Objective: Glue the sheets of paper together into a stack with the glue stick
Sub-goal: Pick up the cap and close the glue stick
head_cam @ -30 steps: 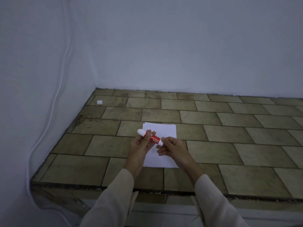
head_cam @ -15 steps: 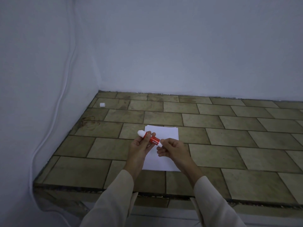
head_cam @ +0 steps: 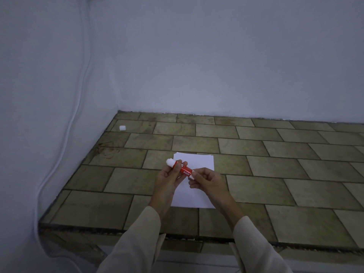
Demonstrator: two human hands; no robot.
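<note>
A red glue stick (head_cam: 184,169) with a white end at the upper left is held above the paper, tilted down to the right. My left hand (head_cam: 169,179) grips its upper part with thumb and fingers. My right hand (head_cam: 206,181) pinches its lower white base. Under both hands lies a stack of white paper sheets (head_cam: 197,160) on the tiled counter (head_cam: 275,174); the sheets' far edges are slightly fanned and the middle is hidden by my hands.
A small white cylinder, perhaps a cap (head_cam: 122,128), lies in the counter's far left corner. White walls close the counter at the left and back. A white cable (head_cam: 74,107) runs down the left wall. The counter's front edge (head_cam: 137,231) is near my sleeves.
The view has shifted slightly. Both hands stay on the glue stick above the paper, with almost no change in their hold.
</note>
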